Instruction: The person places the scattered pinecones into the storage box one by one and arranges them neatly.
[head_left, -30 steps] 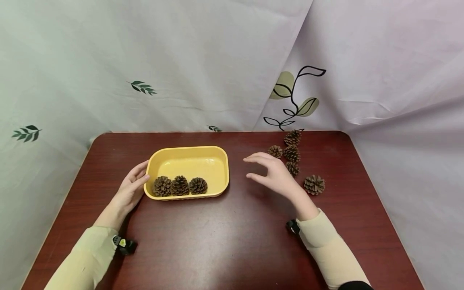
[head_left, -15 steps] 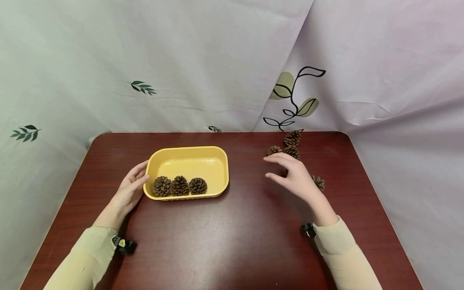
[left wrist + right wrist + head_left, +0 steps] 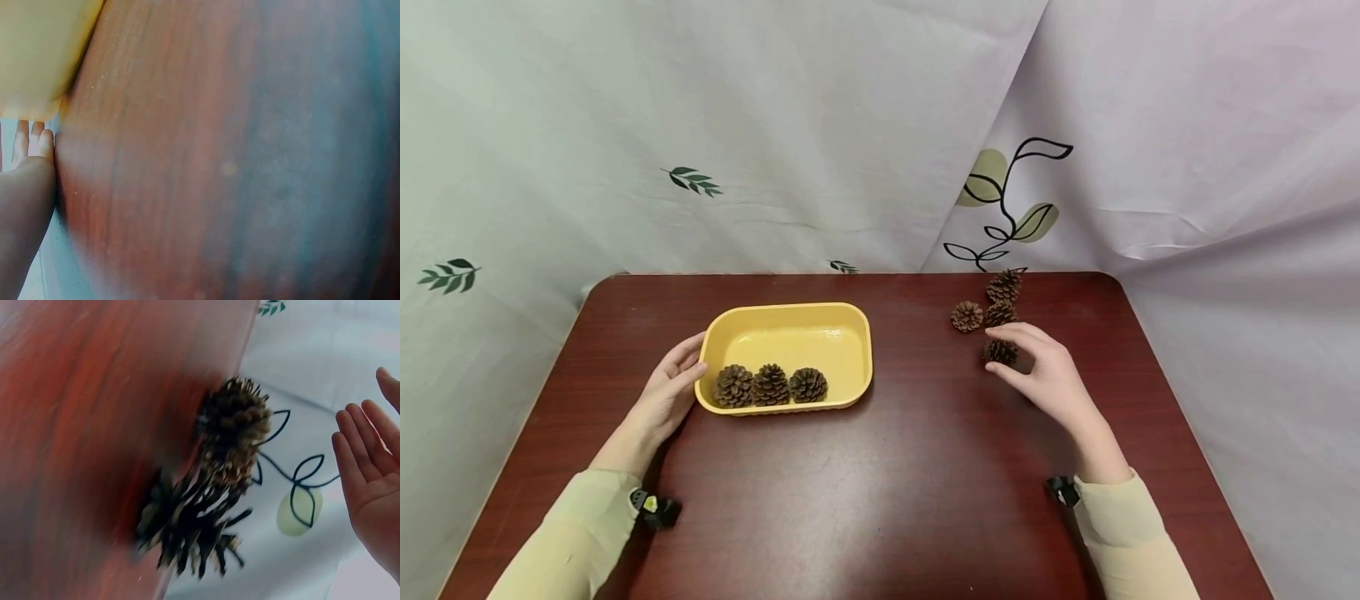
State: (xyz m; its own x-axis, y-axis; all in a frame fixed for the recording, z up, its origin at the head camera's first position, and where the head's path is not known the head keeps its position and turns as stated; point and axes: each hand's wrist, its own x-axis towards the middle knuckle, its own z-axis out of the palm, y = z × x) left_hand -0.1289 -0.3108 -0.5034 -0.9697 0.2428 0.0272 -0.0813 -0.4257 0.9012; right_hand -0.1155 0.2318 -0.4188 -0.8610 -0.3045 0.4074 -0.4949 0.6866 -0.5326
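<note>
A: Principal item, and its place?

B: Yellow plastic tray, oblong, round-cornered; stood on the reddish-brown desk, left of centre, closer to the far edge. Contents: three tray pinecones, in a row along the tray's near side from its near left corner.

A: Loose stock?

B: Four in sight, toward the desk's far right corner: rear pinecone, at the far edge; middle pinecone, just before it; left pinecone; front pinecone.

A: Hands?

B: Left hand: held the tray's left end, thumb at the rim. Right hand: thumb and fingers parted about the front pinecone in the head view, not closed; contact could not be told.

A: Alterations?

B: Right hand had shifted rightward within the second, from the gap between tray and loose cones. A fifth loose pinecone had dropped from sight, presumably behind that hand. Tray, contents, left hand: unaltered.

A: Significance?

B: By judgement, front pinecone within grasp, not yet taken; tray count, three.
</note>
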